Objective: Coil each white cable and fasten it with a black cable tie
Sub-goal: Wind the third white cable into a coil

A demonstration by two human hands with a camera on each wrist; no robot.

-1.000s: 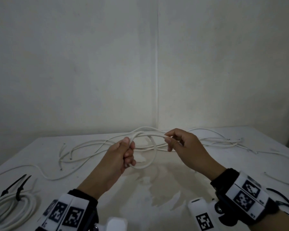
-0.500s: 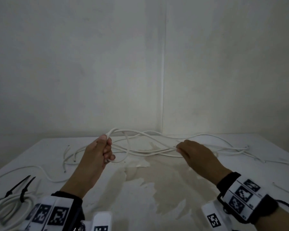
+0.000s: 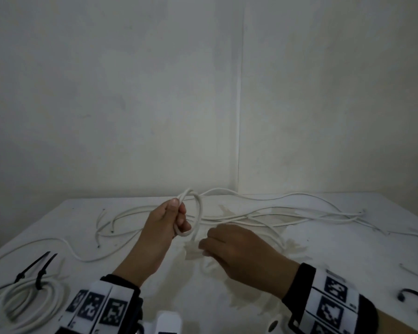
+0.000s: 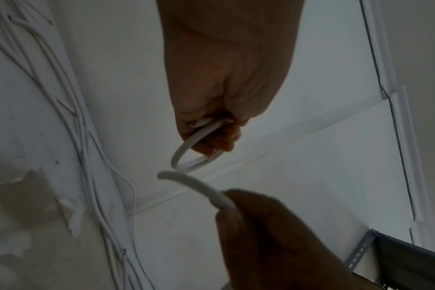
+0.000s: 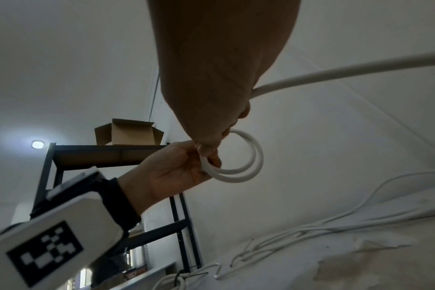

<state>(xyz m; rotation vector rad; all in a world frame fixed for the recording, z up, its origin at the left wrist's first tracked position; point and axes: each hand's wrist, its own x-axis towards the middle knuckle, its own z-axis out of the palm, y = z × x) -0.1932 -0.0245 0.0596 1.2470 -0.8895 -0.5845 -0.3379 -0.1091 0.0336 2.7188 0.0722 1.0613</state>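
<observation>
A white cable (image 3: pixel 199 213) is wound into two small loops (image 5: pixel 246 168), and my left hand (image 3: pixel 181 219) grips them raised above the table, thumb on top. My right hand (image 3: pixel 204 247) sits just right of and below the loops and pinches the same cable's free run (image 4: pixel 196 184). That run leaves the right hand (image 5: pixel 211 149) toward the right (image 5: pixel 335 72). In the left wrist view the left hand (image 4: pixel 211 141) holds the loops (image 4: pixel 186 159) with curled fingers. The head view hides the right fingertips under the hand.
Several loose white cables (image 3: pixel 299 213) lie tangled across the far part of the white table (image 3: pixel 348 261). A coiled cable (image 3: pixel 22 302) fastened with black ties (image 3: pixel 38 268) lies at the lower left. Another black tie (image 3: pixel 410 295) lies at the right edge. Walls stand close behind.
My right hand slid out along the cable, then came back left and nearer, close beside the left hand. The left hand still holds the loops.
</observation>
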